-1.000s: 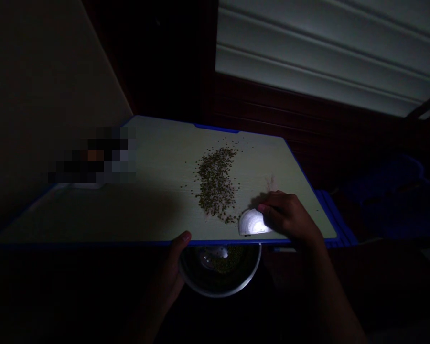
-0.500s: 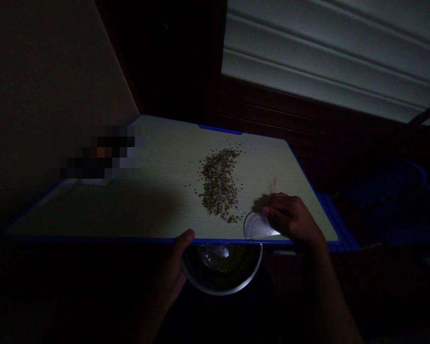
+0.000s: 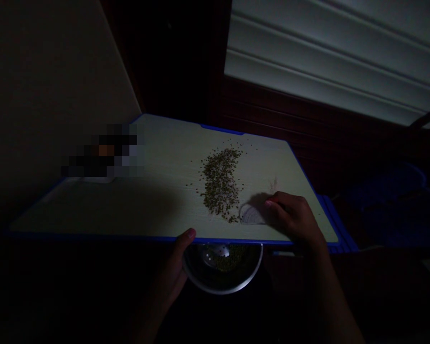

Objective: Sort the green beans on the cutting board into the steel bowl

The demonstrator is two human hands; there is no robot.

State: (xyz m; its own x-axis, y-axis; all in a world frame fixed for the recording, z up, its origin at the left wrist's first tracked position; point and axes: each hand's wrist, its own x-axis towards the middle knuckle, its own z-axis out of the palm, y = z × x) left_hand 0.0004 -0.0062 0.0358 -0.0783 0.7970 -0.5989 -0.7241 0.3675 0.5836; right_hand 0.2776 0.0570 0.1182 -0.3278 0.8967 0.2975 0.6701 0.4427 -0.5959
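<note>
Gripping half-hidden curved tool (image 3: 251, 215), right hand (image 3: 294, 215), bowl (image 3: 225, 291) partly behind board (image 3: 165, 157)

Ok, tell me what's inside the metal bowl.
In the bowl are small green grains and a shiny patch I can't identify; the board hides the bowl's far side.

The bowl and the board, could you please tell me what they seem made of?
The bowl looks like shiny metal, from its bright, glinting rim. The board seems matte plastic, blue-edged and without glare, though dim light leaves doubt.
</note>
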